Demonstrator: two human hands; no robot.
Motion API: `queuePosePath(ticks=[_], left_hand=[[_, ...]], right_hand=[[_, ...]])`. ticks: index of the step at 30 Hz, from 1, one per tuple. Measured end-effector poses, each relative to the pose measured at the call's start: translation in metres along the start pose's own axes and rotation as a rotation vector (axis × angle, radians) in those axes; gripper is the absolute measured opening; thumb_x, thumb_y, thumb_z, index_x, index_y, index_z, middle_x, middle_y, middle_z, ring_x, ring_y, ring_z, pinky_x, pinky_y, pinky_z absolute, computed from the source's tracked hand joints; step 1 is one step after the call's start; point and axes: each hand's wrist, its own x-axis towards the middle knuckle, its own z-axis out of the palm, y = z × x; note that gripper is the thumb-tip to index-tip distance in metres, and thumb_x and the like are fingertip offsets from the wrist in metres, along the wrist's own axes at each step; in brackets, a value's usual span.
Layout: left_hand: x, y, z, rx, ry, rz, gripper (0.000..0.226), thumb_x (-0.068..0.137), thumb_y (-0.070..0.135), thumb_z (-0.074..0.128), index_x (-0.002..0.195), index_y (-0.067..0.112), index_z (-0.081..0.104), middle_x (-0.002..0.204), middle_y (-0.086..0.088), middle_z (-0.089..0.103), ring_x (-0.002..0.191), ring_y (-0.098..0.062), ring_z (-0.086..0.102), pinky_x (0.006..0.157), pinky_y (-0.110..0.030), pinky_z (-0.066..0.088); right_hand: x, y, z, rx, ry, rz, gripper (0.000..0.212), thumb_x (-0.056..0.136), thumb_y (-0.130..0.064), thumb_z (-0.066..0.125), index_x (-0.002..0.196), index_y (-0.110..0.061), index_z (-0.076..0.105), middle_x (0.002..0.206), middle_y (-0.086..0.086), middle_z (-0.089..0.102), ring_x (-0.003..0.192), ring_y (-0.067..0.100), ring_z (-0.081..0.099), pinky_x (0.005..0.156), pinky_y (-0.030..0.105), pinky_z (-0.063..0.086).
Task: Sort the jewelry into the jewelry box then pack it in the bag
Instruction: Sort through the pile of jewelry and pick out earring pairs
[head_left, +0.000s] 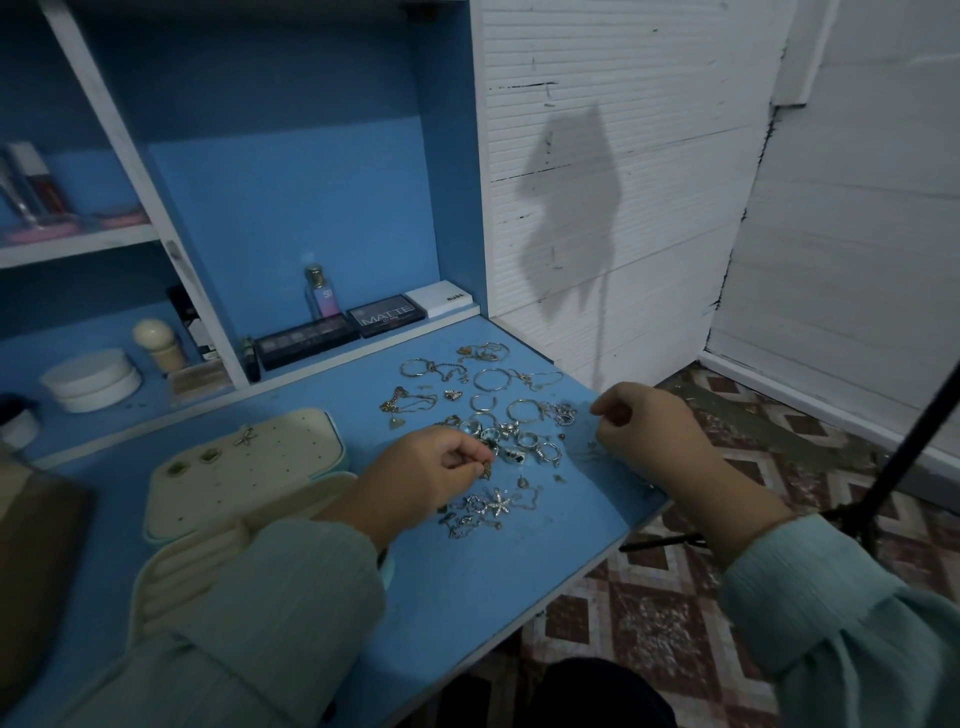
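An open cream jewelry box (244, 467) lies on the blue desk (457, 587), left of a loose pile of jewelry (493, 415): silver rings, hoops and chains. Its upper panel holds two green studs and a star-shaped piece. My left hand (421, 473) hovers at the pile's near left side and pinches a small dangling earring (487, 471) between fingertips. My right hand (649, 431) hangs over the desk's right corner with fingers curled; whether it pinches something tiny I cannot tell. A star pendant (500, 505) lies just below the left hand.
Makeup palettes (337, 327), a small perfume bottle (318, 293) and a white box stand along the back ledge. A round white jar (91, 379) sits at left. A brown bag (36, 561) lies at the far left edge. A black tripod leg (893, 467) stands right.
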Motion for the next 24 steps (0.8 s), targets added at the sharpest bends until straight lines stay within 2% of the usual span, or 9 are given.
queuePosePath(ticks=[2, 4, 7, 10, 14, 17, 20, 24], left_hand=[[0.0, 0.0, 0.0, -0.018, 0.001, -0.005, 0.015, 0.086, 0.008, 0.063, 0.099, 0.013, 0.068, 0.074, 0.015, 0.06, 0.06, 0.013, 0.056, 0.057, -0.002, 0.042], [0.001, 0.002, -0.001, -0.061, -0.002, -0.02, 0.015, 0.086, 0.006, 0.062, 0.099, 0.012, 0.068, 0.075, 0.015, 0.061, 0.061, 0.008, 0.058, 0.055, -0.001, 0.041], [0.0, 0.006, -0.005, -0.167, -0.006, -0.067, 0.014, 0.087, 0.003, 0.06, 0.097, 0.011, 0.067, 0.075, 0.013, 0.061, 0.052, 0.012, 0.056, 0.05, 0.0, 0.039], [0.002, 0.003, -0.012, -0.256, 0.022, -0.062, 0.02, 0.085, 0.005, 0.064, 0.088, 0.024, 0.067, 0.088, 0.012, 0.067, 0.079, 0.004, 0.063, 0.071, -0.006, 0.047], [0.0, 0.004, -0.022, -0.324, 0.105, -0.048, 0.027, 0.083, 0.006, 0.066, 0.082, 0.032, 0.068, 0.085, 0.009, 0.068, 0.077, 0.0, 0.063, 0.076, -0.009, 0.048], [-0.005, 0.003, -0.032, -0.351, 0.17, -0.06, 0.03, 0.081, 0.012, 0.07, 0.074, 0.042, 0.072, 0.086, 0.008, 0.07, 0.083, -0.009, 0.064, 0.083, -0.021, 0.05], [-0.014, 0.003, -0.042, -0.378, 0.222, -0.066, 0.025, 0.082, 0.01, 0.069, 0.08, 0.035, 0.07, 0.085, 0.005, 0.068, 0.08, -0.008, 0.062, 0.079, -0.017, 0.049], [-0.031, 0.002, -0.057, -0.397, 0.266, -0.034, 0.025, 0.083, 0.005, 0.066, 0.088, 0.03, 0.064, 0.077, 0.01, 0.063, 0.068, 0.002, 0.059, 0.067, -0.009, 0.046]], right_hand=[[-0.001, -0.003, 0.0, 0.015, -0.013, -0.009, 0.019, 0.084, -0.007, 0.057, 0.098, -0.014, 0.067, 0.087, -0.005, 0.059, 0.071, 0.006, 0.052, 0.054, 0.007, 0.039], [-0.003, -0.008, 0.001, 0.059, -0.029, -0.004, 0.016, 0.085, -0.007, 0.057, 0.093, -0.015, 0.068, 0.08, -0.01, 0.056, 0.062, 0.002, 0.049, 0.049, 0.002, 0.039], [-0.007, -0.018, 0.006, 0.176, -0.039, -0.018, 0.011, 0.085, -0.008, 0.06, 0.084, -0.017, 0.067, 0.079, -0.003, 0.063, 0.062, 0.008, 0.055, 0.05, 0.005, 0.041], [-0.011, -0.032, 0.01, 0.317, -0.059, -0.025, 0.017, 0.082, -0.009, 0.065, 0.072, -0.023, 0.064, 0.075, 0.001, 0.066, 0.06, 0.01, 0.057, 0.06, 0.017, 0.048], [-0.014, -0.053, 0.014, 0.53, -0.148, 0.011, 0.019, 0.081, -0.005, 0.067, 0.07, -0.02, 0.065, 0.066, -0.001, 0.064, 0.054, 0.006, 0.056, 0.062, 0.019, 0.05], [-0.018, -0.071, 0.019, 0.686, -0.25, 0.029, 0.015, 0.082, -0.002, 0.066, 0.072, -0.014, 0.065, 0.063, 0.002, 0.063, 0.055, 0.012, 0.054, 0.063, 0.023, 0.05], [-0.021, -0.091, 0.026, 0.784, -0.333, 0.008, 0.014, 0.082, -0.002, 0.066, 0.073, -0.013, 0.066, 0.06, 0.0, 0.062, 0.05, 0.008, 0.052, 0.051, 0.014, 0.045], [-0.027, -0.118, 0.04, 0.82, -0.416, -0.057, 0.014, 0.082, -0.001, 0.065, 0.075, -0.012, 0.067, 0.064, 0.001, 0.065, 0.058, 0.006, 0.057, 0.05, 0.014, 0.044]])
